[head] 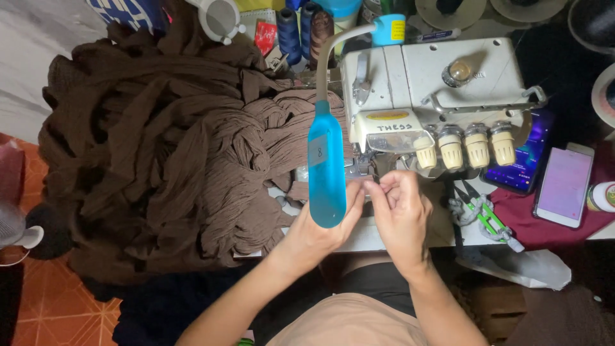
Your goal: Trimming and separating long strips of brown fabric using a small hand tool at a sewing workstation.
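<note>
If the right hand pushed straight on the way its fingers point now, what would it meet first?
The right hand points up and left toward the fingertips of the left hand, so it would probably meet those first. Just beyond sits the needle area of the white overlock sewing machine. Depth is unclear from this overhead view.

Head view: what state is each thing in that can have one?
Left hand: at the machine's front, fingers pinched, grip hidden.
Right hand: fingers curled at the left fingertips, what they pinch too small to tell.
Brown fabric: piled in crumpled folds left of the machine.
Sewing machine: threaded or not, cannot tell.
Blue lamp: bent down on its gooseneck, not visibly lit.
Phone: screen lit.
Green snips: lying flat, closed.
</note>
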